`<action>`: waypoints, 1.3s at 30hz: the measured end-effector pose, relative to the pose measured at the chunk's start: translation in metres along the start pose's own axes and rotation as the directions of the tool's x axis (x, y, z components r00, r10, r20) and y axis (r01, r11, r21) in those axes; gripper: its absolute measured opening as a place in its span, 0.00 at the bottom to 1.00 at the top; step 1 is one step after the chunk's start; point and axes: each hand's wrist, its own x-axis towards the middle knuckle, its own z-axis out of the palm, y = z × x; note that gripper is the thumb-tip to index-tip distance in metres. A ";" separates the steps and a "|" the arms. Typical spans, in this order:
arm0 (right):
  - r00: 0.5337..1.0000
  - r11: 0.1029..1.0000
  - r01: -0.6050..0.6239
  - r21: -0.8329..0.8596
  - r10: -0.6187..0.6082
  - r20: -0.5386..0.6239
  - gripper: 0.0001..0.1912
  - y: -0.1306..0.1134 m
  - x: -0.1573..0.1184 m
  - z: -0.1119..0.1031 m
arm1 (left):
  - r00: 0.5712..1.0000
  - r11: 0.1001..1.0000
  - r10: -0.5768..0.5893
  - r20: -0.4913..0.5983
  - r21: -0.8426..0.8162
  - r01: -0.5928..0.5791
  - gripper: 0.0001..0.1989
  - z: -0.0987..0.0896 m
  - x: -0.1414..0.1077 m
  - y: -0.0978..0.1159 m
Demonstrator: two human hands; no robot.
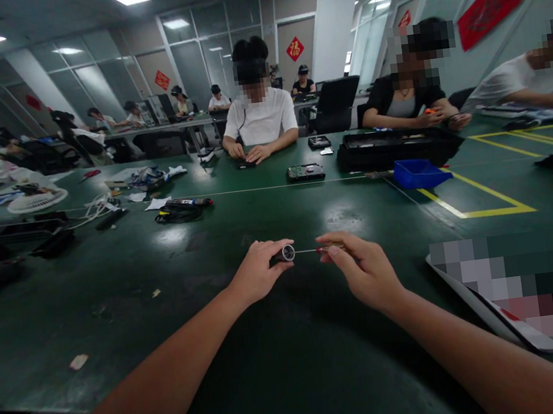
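Note:
Over the near middle of the table, my left hand (255, 274) is closed around a small dark cylindrical part (287, 253) with a pale round rim facing right. My right hand (371, 268) grips a screwdriver (307, 251) by its reddish handle, which the fingers partly cover. The thin metal shaft lies level and points left. Its tip reaches the rim of the cylindrical part; whether it sits inside or touches the edge, I cannot tell. Most of the cylinder's body is hidden by my left fingers.
The green table (223, 348) bears a hard drive (305, 172), a blue tray (420, 174), a long black casing (397, 147) and a coiled black cable (179, 211). Near my right forearm lies a flat light-edged object (474, 300), blurred out. A person (259, 118) works opposite.

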 end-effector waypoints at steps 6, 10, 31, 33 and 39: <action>0.992 0.987 -0.125 -0.096 0.124 -0.013 0.19 -0.006 0.001 0.001 | 1.000 1.000 0.004 0.015 0.031 -0.004 0.20 0.000 0.000 0.001; 0.997 0.997 -0.076 -0.025 0.075 -0.007 0.17 -0.005 -0.001 0.003 | 1.000 0.999 0.009 0.030 0.033 -0.010 0.20 0.000 0.000 0.000; 0.831 0.540 -0.347 0.767 0.556 -0.015 0.15 0.024 0.017 0.014 | 0.997 0.996 0.037 0.072 0.076 -0.042 0.20 -0.004 0.005 0.000; 0.843 0.597 -0.330 0.732 0.534 -0.056 0.15 0.026 0.016 0.015 | 0.996 0.996 0.016 0.084 0.083 -0.023 0.20 -0.003 0.005 -0.001; 0.916 0.808 -0.252 0.532 0.377 -0.139 0.15 0.024 0.010 0.015 | 0.996 0.995 0.012 0.088 0.101 -0.021 0.22 -0.001 0.004 -0.003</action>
